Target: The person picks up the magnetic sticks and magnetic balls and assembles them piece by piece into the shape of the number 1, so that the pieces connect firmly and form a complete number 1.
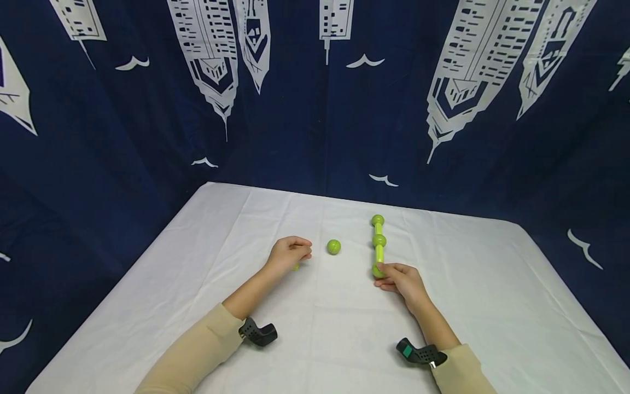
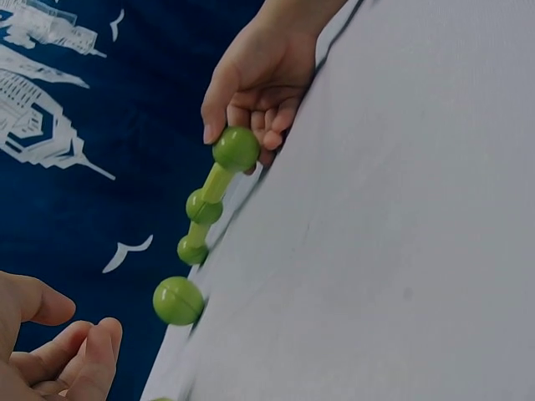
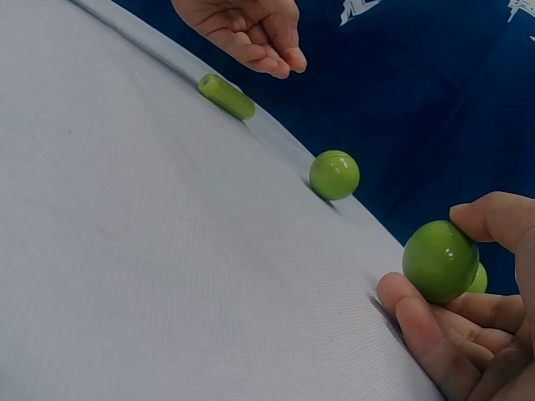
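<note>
My right hand [image 1: 404, 281] pinches the near end ball of a green ball-and-rod chain [image 1: 379, 241] between thumb and fingers. Three balls joined by two short rods make up this chain, which stretches away from the hand along the white table. In the right wrist view the gripped ball [image 3: 440, 261] hides most of the rest. My left hand [image 1: 289, 254] hovers over the table with thumb and fingertips apart and nothing between them. Just below it lies a loose green rod [image 3: 226, 97], mostly covered by the hand in the head view. A loose green ball [image 1: 333, 247] sits between both hands.
A white cloth covers the table [image 1: 315, 334]. Behind its far edge hangs a dark blue curtain [image 1: 305, 137] printed with white buildings and birds. Black straps with small cameras [image 1: 261, 332] are on both wrists.
</note>
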The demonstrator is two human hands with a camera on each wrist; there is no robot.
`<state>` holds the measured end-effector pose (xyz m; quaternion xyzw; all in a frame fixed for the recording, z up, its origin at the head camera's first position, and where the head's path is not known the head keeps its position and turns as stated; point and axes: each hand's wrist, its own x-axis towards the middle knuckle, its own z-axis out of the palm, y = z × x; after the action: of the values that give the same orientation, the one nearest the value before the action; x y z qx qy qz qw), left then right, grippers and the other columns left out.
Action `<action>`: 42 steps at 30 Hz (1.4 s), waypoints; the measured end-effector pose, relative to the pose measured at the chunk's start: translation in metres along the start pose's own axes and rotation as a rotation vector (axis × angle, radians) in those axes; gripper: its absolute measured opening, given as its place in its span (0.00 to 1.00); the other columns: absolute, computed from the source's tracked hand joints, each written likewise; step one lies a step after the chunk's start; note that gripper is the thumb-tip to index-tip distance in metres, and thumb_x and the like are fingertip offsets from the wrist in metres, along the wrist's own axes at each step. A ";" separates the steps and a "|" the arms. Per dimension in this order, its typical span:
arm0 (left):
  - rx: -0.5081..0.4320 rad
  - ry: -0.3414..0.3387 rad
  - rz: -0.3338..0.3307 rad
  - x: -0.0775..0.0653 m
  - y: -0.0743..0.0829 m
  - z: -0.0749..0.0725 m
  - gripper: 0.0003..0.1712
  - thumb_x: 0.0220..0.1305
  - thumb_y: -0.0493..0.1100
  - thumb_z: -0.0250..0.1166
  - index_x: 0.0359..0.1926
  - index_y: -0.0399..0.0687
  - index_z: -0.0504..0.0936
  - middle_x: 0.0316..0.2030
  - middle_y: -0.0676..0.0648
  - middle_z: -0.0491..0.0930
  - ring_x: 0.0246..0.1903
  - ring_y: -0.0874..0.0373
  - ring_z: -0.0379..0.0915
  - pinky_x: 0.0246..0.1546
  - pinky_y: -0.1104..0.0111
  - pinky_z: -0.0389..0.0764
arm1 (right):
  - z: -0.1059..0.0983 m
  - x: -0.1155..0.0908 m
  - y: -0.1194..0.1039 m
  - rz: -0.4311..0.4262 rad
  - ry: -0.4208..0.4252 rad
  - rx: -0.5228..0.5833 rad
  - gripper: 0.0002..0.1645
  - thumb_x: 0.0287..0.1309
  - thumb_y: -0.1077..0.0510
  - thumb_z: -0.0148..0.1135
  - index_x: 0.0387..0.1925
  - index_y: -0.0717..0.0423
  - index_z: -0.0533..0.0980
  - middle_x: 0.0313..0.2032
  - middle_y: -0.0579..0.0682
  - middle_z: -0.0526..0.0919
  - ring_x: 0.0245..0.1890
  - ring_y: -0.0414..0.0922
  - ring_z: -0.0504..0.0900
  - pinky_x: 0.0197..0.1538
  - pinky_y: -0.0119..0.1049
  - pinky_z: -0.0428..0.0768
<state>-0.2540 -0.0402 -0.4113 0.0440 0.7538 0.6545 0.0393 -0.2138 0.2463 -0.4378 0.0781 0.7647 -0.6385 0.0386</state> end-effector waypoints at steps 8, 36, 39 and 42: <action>0.032 0.054 0.005 0.001 -0.004 -0.017 0.12 0.62 0.33 0.61 0.44 0.28 0.82 0.31 0.42 0.82 0.29 0.60 0.79 0.35 0.71 0.82 | -0.001 0.000 0.000 0.005 0.006 0.012 0.28 0.64 0.53 0.63 0.50 0.77 0.73 0.28 0.51 0.85 0.27 0.40 0.85 0.34 0.28 0.82; 0.381 0.125 0.008 0.003 -0.021 -0.026 0.11 0.61 0.42 0.66 0.39 0.38 0.84 0.29 0.47 0.81 0.29 0.57 0.75 0.30 0.69 0.75 | 0.000 0.000 0.000 0.006 0.012 -0.009 0.29 0.65 0.52 0.61 0.49 0.78 0.73 0.25 0.53 0.85 0.25 0.40 0.85 0.32 0.27 0.82; 0.396 0.113 0.012 0.003 -0.022 -0.025 0.12 0.60 0.43 0.66 0.39 0.37 0.84 0.29 0.48 0.81 0.29 0.57 0.75 0.30 0.68 0.76 | 0.000 -0.001 0.001 0.003 0.011 -0.010 0.29 0.65 0.52 0.61 0.49 0.79 0.73 0.25 0.53 0.85 0.25 0.40 0.85 0.32 0.28 0.82; 0.411 0.103 0.008 0.003 -0.023 -0.024 0.14 0.59 0.44 0.68 0.40 0.37 0.83 0.29 0.48 0.80 0.28 0.57 0.75 0.30 0.68 0.75 | 0.000 0.000 0.001 0.003 0.012 -0.008 0.28 0.65 0.52 0.61 0.49 0.78 0.73 0.25 0.53 0.85 0.25 0.40 0.85 0.32 0.28 0.82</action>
<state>-0.2599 -0.0667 -0.4309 0.0204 0.8722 0.4886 -0.0115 -0.2133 0.2466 -0.4386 0.0827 0.7673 -0.6349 0.0352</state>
